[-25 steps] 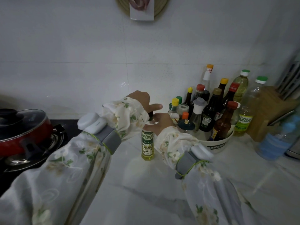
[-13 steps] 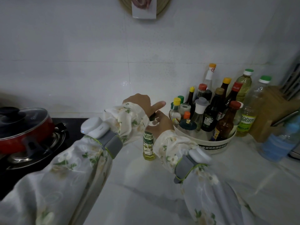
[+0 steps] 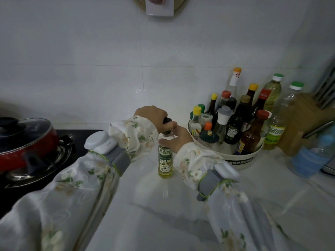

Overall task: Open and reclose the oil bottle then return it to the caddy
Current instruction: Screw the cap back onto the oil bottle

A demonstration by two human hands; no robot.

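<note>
Left hand (image 3: pixel 154 116): arched over the bottle top, fingers pinched shut on the dark cap (image 3: pixel 167 120).
Right hand (image 3: pixel 176 140): wrapped closed around the neck.
Oil bottle (image 3: pixel 165 160): upright on the counter (image 3: pixel 163 205) beneath both grips.
Caddy (image 3: pixel 243 160): just right of the right hand.

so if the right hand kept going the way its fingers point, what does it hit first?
The right hand already wraps the oil bottle at its shoulder, fingers pointing left. Past the bottle, the left sleeve looks like the next thing in that line, though depth is hard to judge.
</note>
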